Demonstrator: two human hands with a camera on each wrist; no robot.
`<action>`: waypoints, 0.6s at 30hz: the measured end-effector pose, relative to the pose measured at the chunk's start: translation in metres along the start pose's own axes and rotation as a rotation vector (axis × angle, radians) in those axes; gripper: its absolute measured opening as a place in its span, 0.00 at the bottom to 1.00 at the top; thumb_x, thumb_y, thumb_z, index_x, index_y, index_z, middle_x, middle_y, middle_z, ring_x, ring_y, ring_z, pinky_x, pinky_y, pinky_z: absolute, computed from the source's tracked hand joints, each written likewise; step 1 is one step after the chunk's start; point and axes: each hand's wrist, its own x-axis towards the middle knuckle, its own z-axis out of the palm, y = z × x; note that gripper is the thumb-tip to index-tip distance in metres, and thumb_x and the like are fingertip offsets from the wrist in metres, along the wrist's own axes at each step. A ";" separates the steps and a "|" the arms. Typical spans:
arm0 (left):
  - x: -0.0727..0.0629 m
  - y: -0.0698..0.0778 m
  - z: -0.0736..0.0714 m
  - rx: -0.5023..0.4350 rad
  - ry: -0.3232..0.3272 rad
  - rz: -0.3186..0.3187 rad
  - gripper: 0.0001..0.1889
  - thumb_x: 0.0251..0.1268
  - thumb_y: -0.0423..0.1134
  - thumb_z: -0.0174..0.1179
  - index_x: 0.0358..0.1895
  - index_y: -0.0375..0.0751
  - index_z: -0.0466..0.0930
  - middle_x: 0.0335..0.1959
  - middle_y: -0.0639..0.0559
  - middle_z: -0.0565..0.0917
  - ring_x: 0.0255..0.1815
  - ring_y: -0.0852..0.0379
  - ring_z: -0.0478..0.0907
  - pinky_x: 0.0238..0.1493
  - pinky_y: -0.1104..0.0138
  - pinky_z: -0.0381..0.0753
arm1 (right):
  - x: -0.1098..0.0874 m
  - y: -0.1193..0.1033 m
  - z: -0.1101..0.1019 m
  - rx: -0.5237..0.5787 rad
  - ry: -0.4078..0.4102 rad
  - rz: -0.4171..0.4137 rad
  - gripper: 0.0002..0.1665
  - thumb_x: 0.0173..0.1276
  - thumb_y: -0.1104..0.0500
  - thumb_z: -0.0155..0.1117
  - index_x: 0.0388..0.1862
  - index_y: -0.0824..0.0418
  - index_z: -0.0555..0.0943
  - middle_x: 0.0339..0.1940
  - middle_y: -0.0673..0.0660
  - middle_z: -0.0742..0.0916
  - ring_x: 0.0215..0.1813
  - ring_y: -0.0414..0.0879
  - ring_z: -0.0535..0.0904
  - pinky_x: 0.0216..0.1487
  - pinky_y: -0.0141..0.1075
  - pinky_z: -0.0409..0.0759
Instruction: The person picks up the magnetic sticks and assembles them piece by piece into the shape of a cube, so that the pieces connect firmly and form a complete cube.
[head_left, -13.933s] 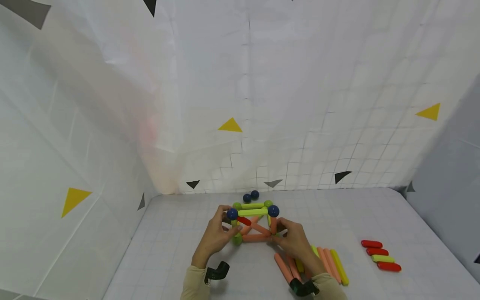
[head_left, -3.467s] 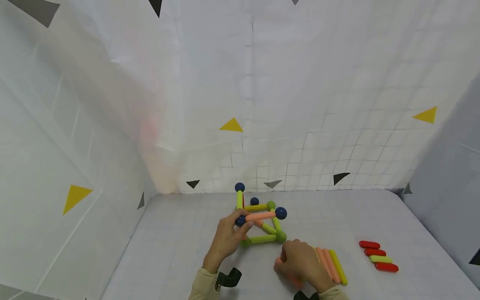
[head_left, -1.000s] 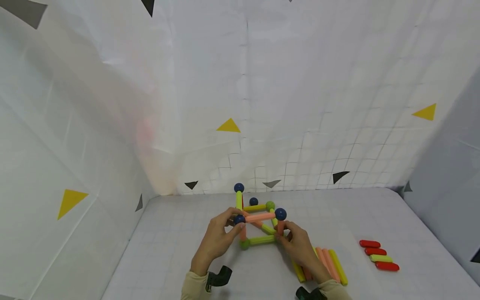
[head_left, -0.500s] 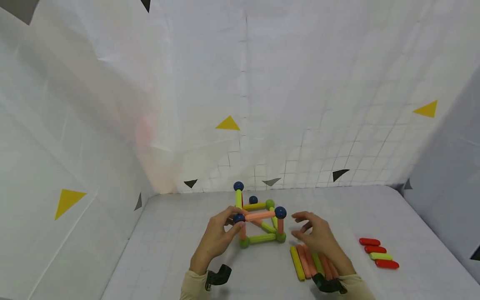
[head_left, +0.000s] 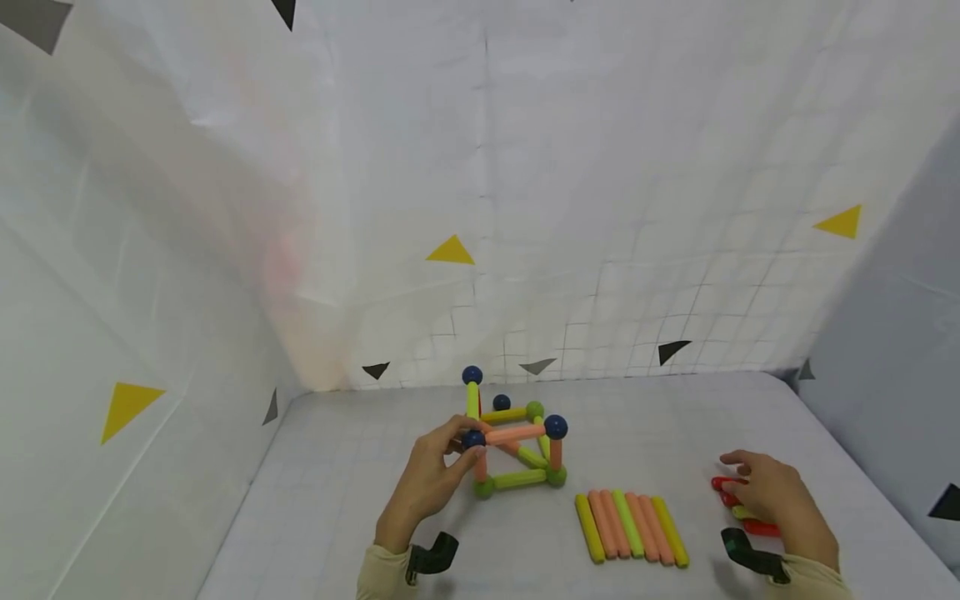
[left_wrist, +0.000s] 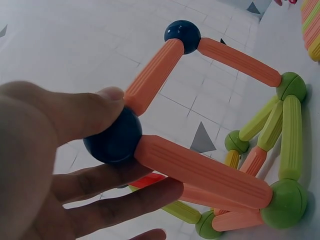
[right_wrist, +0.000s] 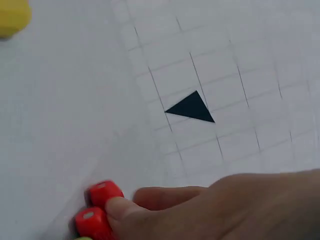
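In the head view, the left hand (head_left: 427, 477) pinches a blue ball (head_left: 473, 440) between thumb and fingers; this ball is the near-left upper corner of a frame (head_left: 521, 479) of sticks and balls standing at the middle of the table (head_left: 337, 454). A spare blue ball (head_left: 501, 402) is seen just behind the frame. The right hand (head_left: 774, 493) is well apart from the frame, at the short sticks (head_left: 762, 527) on the right; its grip is spread, with thumb and index finger parted. Seven long sticks (head_left: 628, 523) lie side by side between the frame and the right hand. In the left wrist view, the thumb bears on the upper side of the pinched ball, with fingers beneath. Two orange sticks (left_wrist: 202, 170) meet this ball: one leads to another blue ball (left_wrist: 182, 37), the other to a green ball (left_wrist: 283, 202). In the right wrist view, the thumb overlaps the ends of two red sticks (right_wrist: 104, 192); firm contact cannot be confirmed. A black triangle (right_wrist: 192, 107) marks the gridded surface beyond.
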 end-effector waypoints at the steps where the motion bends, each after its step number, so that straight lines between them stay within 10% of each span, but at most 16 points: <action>1: 0.000 0.000 0.000 0.004 -0.001 -0.005 0.15 0.76 0.41 0.67 0.62 0.54 0.81 0.48 0.59 0.88 0.48 0.59 0.86 0.54 0.62 0.86 | 0.000 0.003 0.000 0.014 -0.039 0.020 0.27 0.71 0.58 0.71 0.64 0.70 0.79 0.56 0.79 0.83 0.51 0.69 0.80 0.52 0.65 0.81; 18: -0.001 -0.001 0.000 0.025 -0.016 -0.004 0.15 0.77 0.43 0.65 0.62 0.56 0.80 0.48 0.58 0.88 0.47 0.58 0.86 0.50 0.61 0.86 | 0.005 0.000 0.002 0.097 -0.016 -0.067 0.23 0.69 0.56 0.75 0.56 0.68 0.84 0.45 0.67 0.88 0.45 0.56 0.81 0.51 0.59 0.84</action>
